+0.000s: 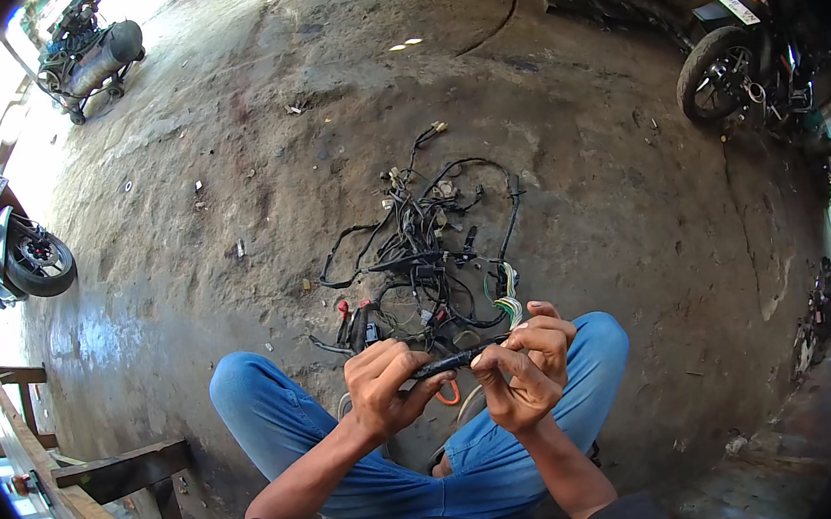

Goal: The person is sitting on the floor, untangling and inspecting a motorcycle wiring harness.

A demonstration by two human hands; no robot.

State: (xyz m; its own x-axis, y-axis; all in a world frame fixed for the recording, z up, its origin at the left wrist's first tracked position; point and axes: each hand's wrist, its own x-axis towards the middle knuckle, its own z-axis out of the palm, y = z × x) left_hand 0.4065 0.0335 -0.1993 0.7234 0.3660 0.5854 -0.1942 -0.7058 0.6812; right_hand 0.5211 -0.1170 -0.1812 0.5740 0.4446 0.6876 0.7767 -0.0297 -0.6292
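Stained floor point(634, 238) bears one tangled wiring harness point(423, 265); two hands point(380, 387) point(525, 374) clamp one black cable point(449, 363).

One head-worn fisheye view — downward, close over left hand point(379, 387) and right hand point(527, 377).

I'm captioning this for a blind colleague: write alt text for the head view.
Bare left hand and right hand hold a black-wrapped cable between them, above blue-jeaned legs. Beyond lies a tangled wiring harness on a stained floor, with motorcycles near the edges.
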